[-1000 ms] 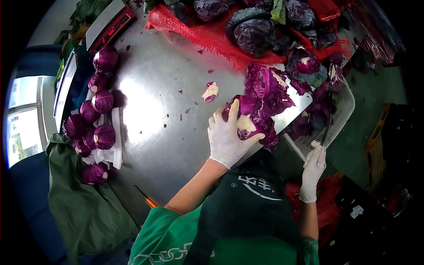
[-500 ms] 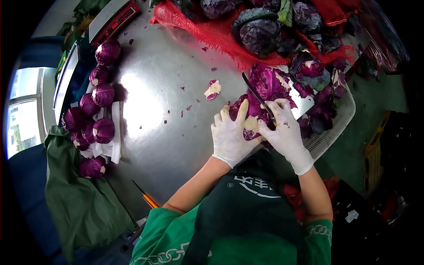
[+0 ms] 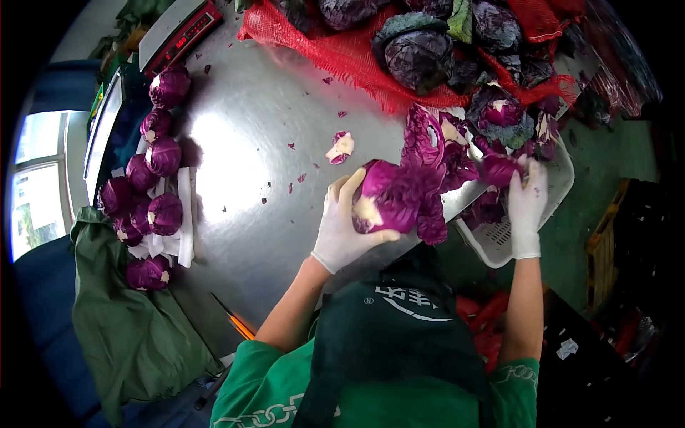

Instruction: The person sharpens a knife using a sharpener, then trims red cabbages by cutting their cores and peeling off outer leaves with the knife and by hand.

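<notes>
Well left of the left grip [image 3: 344, 230], purple cabbages [image 3: 163, 157] lined the metal bench [image 3: 250, 235]. That grip, gloved and spread wide, held 1 round cabbage [image 3: 396, 196] against its right side; the head showed no clear long axis, its pale stem end [image 3: 367, 212] towards this nearer hand. Loose leaves [image 3: 432, 135] lay just beyond. Farther right, the right grip [image 3: 528, 196] pinched a purple leaf [image 3: 498, 171] above the white basket [image 3: 492, 246]; whether it held more could not be told.
</notes>
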`<state>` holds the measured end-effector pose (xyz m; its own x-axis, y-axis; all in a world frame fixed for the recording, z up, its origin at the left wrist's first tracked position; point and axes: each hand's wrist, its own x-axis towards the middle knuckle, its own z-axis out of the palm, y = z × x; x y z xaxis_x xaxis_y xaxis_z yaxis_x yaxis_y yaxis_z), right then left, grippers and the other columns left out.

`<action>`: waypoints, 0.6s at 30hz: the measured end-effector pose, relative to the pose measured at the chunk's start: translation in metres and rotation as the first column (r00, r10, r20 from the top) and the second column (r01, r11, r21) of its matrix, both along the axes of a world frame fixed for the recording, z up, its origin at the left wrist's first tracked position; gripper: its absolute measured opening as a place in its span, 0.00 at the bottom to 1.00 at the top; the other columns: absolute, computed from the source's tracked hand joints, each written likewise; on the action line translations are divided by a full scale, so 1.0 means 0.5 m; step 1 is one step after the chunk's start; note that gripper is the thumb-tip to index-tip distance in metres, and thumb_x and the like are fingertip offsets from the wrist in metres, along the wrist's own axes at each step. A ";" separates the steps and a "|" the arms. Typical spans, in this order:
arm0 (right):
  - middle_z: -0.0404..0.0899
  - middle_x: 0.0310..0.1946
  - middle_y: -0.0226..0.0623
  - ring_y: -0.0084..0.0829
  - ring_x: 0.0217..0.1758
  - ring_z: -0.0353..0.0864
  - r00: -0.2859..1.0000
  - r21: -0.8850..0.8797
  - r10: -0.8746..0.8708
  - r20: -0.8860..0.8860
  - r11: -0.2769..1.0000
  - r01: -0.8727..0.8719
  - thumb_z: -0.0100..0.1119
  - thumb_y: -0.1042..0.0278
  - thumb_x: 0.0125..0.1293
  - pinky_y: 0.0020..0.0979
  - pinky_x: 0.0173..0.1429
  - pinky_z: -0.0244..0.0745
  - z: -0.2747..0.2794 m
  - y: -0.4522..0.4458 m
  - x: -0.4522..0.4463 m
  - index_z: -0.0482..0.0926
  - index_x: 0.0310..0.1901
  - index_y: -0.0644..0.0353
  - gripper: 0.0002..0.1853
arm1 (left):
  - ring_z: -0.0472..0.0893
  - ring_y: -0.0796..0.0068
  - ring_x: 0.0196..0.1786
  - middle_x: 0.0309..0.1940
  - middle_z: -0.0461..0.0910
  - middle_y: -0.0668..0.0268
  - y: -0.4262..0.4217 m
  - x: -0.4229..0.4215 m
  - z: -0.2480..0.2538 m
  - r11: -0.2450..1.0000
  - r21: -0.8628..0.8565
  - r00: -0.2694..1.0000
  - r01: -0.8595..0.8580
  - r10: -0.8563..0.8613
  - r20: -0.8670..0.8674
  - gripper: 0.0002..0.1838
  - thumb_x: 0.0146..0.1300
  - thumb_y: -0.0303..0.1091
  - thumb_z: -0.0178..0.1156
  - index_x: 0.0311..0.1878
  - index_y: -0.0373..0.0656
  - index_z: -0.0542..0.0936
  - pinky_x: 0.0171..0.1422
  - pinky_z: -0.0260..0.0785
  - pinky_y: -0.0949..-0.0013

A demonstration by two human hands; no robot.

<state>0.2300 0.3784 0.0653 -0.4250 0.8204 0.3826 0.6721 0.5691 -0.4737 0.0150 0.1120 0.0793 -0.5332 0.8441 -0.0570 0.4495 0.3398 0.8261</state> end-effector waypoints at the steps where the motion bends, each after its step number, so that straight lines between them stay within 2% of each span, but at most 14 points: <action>1: 0.77 0.41 0.38 0.34 0.40 0.78 0.994 0.217 -0.022 0.107 0.976 -0.002 0.62 0.75 0.63 0.32 0.49 0.74 0.034 0.008 -0.010 0.76 0.49 0.62 0.13 | 0.63 0.48 0.69 0.66 0.60 0.47 -0.017 0.000 -0.016 0.999 0.053 0.998 0.003 -0.006 0.055 0.62 0.38 0.55 0.81 0.74 0.42 0.57 0.72 0.62 0.54; 2: 0.78 0.43 0.39 0.34 0.41 0.79 0.976 0.419 -0.065 0.206 0.907 -0.028 0.63 0.73 0.63 0.32 0.49 0.75 0.066 0.002 -0.032 0.77 0.50 0.61 0.14 | 0.62 0.48 0.71 0.68 0.58 0.46 -0.037 0.005 -0.040 0.992 0.124 0.987 -0.029 0.008 0.163 0.64 0.36 0.55 0.82 0.73 0.39 0.56 0.73 0.60 0.54; 3: 0.78 0.46 0.38 0.32 0.44 0.79 0.990 0.119 0.053 0.133 0.990 -0.069 0.64 0.72 0.64 0.32 0.50 0.75 0.078 -0.020 -0.049 0.78 0.51 0.60 0.14 | 0.60 0.49 0.72 0.69 0.57 0.46 -0.056 0.007 -0.048 0.993 0.106 0.976 -0.046 0.022 0.215 0.64 0.37 0.54 0.82 0.73 0.38 0.56 0.74 0.59 0.54; 4: 0.79 0.48 0.37 0.31 0.47 0.79 0.989 -0.186 0.143 0.026 0.973 -0.136 0.64 0.71 0.64 0.31 0.52 0.75 0.087 -0.052 -0.066 0.79 0.51 0.59 0.14 | 0.59 0.49 0.74 0.70 0.56 0.46 -0.073 0.007 -0.051 0.994 0.087 0.963 -0.062 0.037 0.265 0.64 0.37 0.52 0.83 0.73 0.37 0.55 0.74 0.58 0.53; 5: 0.79 0.50 0.38 0.31 0.51 0.79 0.964 -0.490 0.228 -0.139 0.830 -0.267 0.67 0.68 0.62 0.32 0.55 0.75 0.082 -0.093 -0.090 0.78 0.54 0.57 0.18 | 0.59 0.49 0.74 0.70 0.56 0.46 -0.090 0.005 -0.053 0.995 0.082 0.965 -0.060 0.037 0.258 0.64 0.37 0.52 0.83 0.73 0.37 0.55 0.74 0.58 0.53; 6: 0.79 0.52 0.39 0.31 0.54 0.79 0.914 -0.708 0.250 -0.320 0.578 -0.406 0.69 0.64 0.61 0.33 0.57 0.76 0.070 -0.138 -0.115 0.78 0.57 0.55 0.22 | 0.57 0.50 0.75 0.71 0.55 0.46 -0.106 0.004 -0.055 0.994 0.110 0.986 -0.023 0.004 0.165 0.63 0.39 0.50 0.82 0.73 0.37 0.53 0.75 0.57 0.52; 8: 0.79 0.54 0.39 0.28 0.58 0.78 0.832 -0.598 0.491 -0.259 0.594 -0.538 0.72 0.61 0.59 0.29 0.55 0.76 0.041 -0.216 -0.154 0.79 0.59 0.53 0.26 | 0.55 0.52 0.76 0.72 0.54 0.47 -0.121 0.009 -0.038 0.991 0.134 0.998 0.010 -0.018 0.062 0.63 0.40 0.48 0.82 0.74 0.38 0.52 0.76 0.56 0.51; 10: 0.79 0.49 0.37 0.26 0.53 0.79 0.849 -0.747 0.248 -0.466 0.403 -0.528 0.73 0.59 0.58 0.26 0.52 0.75 0.029 -0.277 -0.184 0.78 0.61 0.51 0.28 | 0.52 0.55 0.77 0.72 0.53 0.48 -0.122 0.025 0.004 0.969 0.185 0.906 -0.162 0.072 0.417 0.61 0.44 0.45 0.81 0.74 0.40 0.50 0.76 0.54 0.49; 11: 0.77 0.43 0.35 0.26 0.46 0.78 0.859 -0.752 0.373 -0.351 0.434 -0.496 0.74 0.59 0.58 0.26 0.50 0.75 0.065 -0.285 -0.190 0.78 0.61 0.51 0.28 | 0.56 0.58 0.76 0.71 0.55 0.51 -0.126 0.031 0.008 0.951 0.204 0.881 -0.231 0.116 0.459 0.59 0.47 0.44 0.79 0.75 0.42 0.49 0.76 0.55 0.52; 12: 0.74 0.39 0.32 0.25 0.39 0.75 0.819 -0.696 0.434 -0.376 0.452 -0.559 0.74 0.61 0.57 0.25 0.47 0.74 0.081 -0.304 -0.195 0.79 0.61 0.51 0.29 | 0.56 0.58 0.76 0.71 0.55 0.51 -0.129 0.038 0.008 0.950 0.197 0.883 -0.242 0.132 0.450 0.59 0.47 0.44 0.79 0.75 0.42 0.49 0.76 0.55 0.52; 14: 0.75 0.42 0.31 0.25 0.41 0.77 0.747 -0.644 0.483 -0.456 0.400 -0.652 0.73 0.64 0.58 0.25 0.48 0.75 0.064 -0.335 -0.201 0.79 0.60 0.51 0.26 | 0.61 0.58 0.73 0.70 0.58 0.53 -0.137 0.044 0.007 0.822 0.024 0.585 -0.569 0.384 0.714 0.57 0.49 0.41 0.77 0.75 0.43 0.49 0.76 0.57 0.54; 15: 0.77 0.44 0.31 0.25 0.45 0.79 0.770 -0.730 0.466 -0.436 0.318 -0.605 0.69 0.68 0.61 0.25 0.50 0.75 0.075 -0.325 -0.211 0.79 0.60 0.51 0.24 | 0.65 0.58 0.71 0.68 0.62 0.55 -0.139 0.036 0.028 0.824 -0.015 0.529 -0.566 0.378 0.760 0.56 0.48 0.41 0.76 0.75 0.44 0.51 0.76 0.59 0.56; 16: 0.78 0.48 0.31 0.24 0.49 0.79 0.823 -0.800 0.285 -0.492 0.224 -0.556 0.65 0.72 0.64 0.25 0.52 0.75 0.054 -0.324 -0.214 0.79 0.59 0.53 0.21 | 0.65 0.58 0.71 0.68 0.62 0.55 -0.153 0.023 0.020 0.820 -0.015 0.532 -0.572 0.384 0.755 0.56 0.48 0.41 0.76 0.75 0.44 0.51 0.76 0.59 0.56; 18: 0.79 0.51 0.31 0.23 0.49 0.78 0.884 -0.822 0.224 -0.411 0.328 -0.465 0.63 0.74 0.65 0.25 0.52 0.75 -0.008 -0.306 -0.225 0.79 0.59 0.54 0.20 | 0.66 0.58 0.70 0.67 0.63 0.56 -0.191 0.004 -0.011 0.862 0.054 0.510 -0.505 0.247 0.824 0.56 0.46 0.43 0.76 0.75 0.44 0.53 0.75 0.60 0.55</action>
